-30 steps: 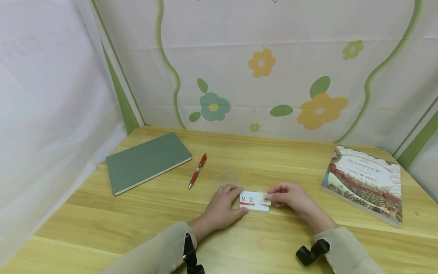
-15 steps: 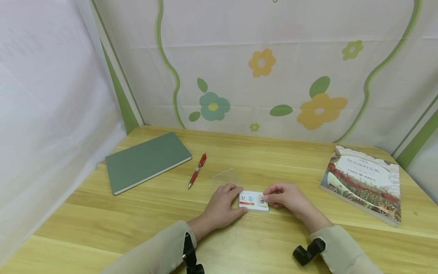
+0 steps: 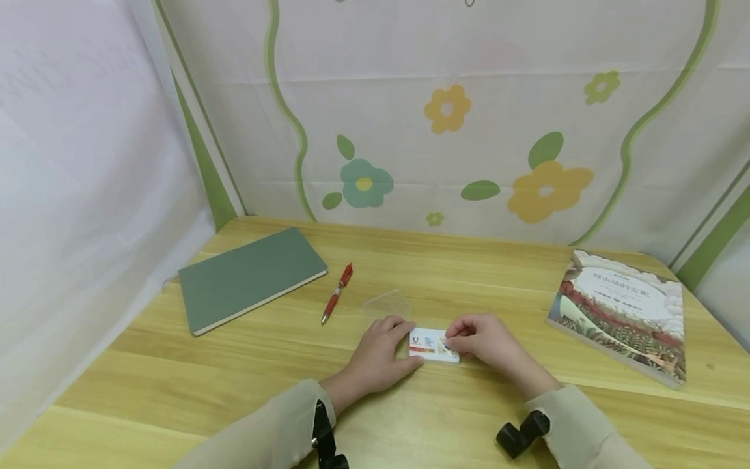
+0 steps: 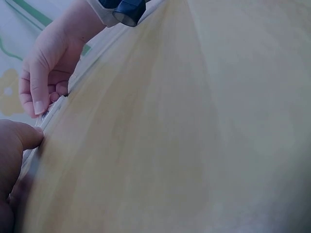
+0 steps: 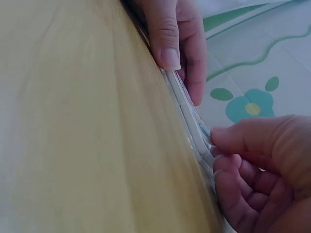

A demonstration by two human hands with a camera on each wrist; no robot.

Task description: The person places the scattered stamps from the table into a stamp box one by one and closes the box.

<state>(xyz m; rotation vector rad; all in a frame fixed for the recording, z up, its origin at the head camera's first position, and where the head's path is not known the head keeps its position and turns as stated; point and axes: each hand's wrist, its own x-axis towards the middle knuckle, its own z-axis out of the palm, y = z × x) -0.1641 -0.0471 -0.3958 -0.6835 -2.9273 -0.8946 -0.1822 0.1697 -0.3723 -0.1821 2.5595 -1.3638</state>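
Note:
A thin white rectangular case [image 3: 430,353], printed with a dark U mark and an orange-red stripe, lies flat on the wooden table. My left hand [image 3: 377,352] grips its left end, thumb on the near edge and forefinger at the far edge. Over the right end, my right hand [image 3: 483,342] pinches a small cream square piece [image 3: 443,348] with a dark round picture, partly hidden under thumb and forefinger. Seen edge-on in the right wrist view, the case [image 5: 187,111] shows a clear layer along its underside.
A clear plastic lid-like piece [image 3: 389,301] lies just beyond my left hand. Farther left are a red pen [image 3: 336,294] and a green hardcover notebook [image 3: 252,280]. A picture-covered book [image 3: 624,312] lies at the right. A flower-patterned curtain [image 3: 410,130] stands behind the table.
My right hand has moved slightly left, bringing the small square piece from overhanging the case's right edge to lying over its right end. The left hand keeps its place.

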